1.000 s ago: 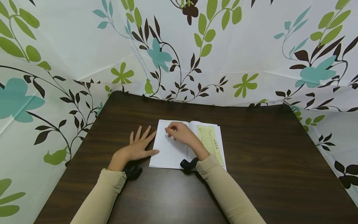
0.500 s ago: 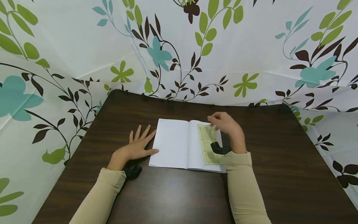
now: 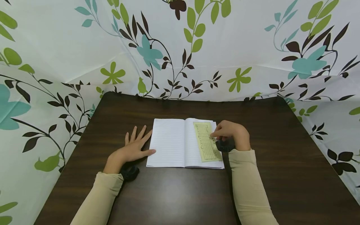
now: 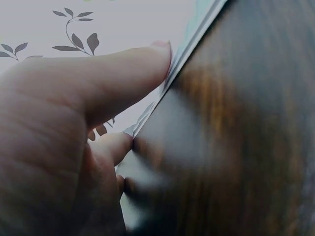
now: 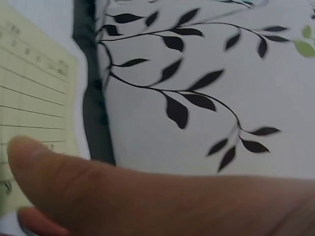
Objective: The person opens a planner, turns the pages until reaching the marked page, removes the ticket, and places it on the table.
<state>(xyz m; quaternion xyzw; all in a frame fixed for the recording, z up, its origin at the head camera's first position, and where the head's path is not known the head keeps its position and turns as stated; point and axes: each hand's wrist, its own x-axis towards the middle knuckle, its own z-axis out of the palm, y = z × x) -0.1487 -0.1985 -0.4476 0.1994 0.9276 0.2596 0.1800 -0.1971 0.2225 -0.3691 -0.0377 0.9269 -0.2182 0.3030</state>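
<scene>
A lined notebook (image 3: 168, 143) lies spread on the dark table, with a yellow printed slip (image 3: 205, 143) slightly tilted on its right page. My left hand (image 3: 130, 153) rests flat with fingers spread, its thumb on the left page's edge; the left wrist view shows that thumb (image 4: 133, 73) pressing along the paper. With curled fingers, my right hand (image 3: 232, 132) pinches at the slip's right edge. From the right wrist, the thumb (image 5: 44, 167) overlaps the slip's ruled face, with a fingertip just below it.
The brown wooden table (image 3: 180, 190) extends around the notebook. Behind and beside it hangs a white cloth (image 3: 247, 37) with green, blue and dark leaf prints. Dark wrist-worn devices show at both wrists.
My right hand has gone from over the left page to the slip's top, then down to its right edge. The left hand stays in place. The head view has shifted slightly.
</scene>
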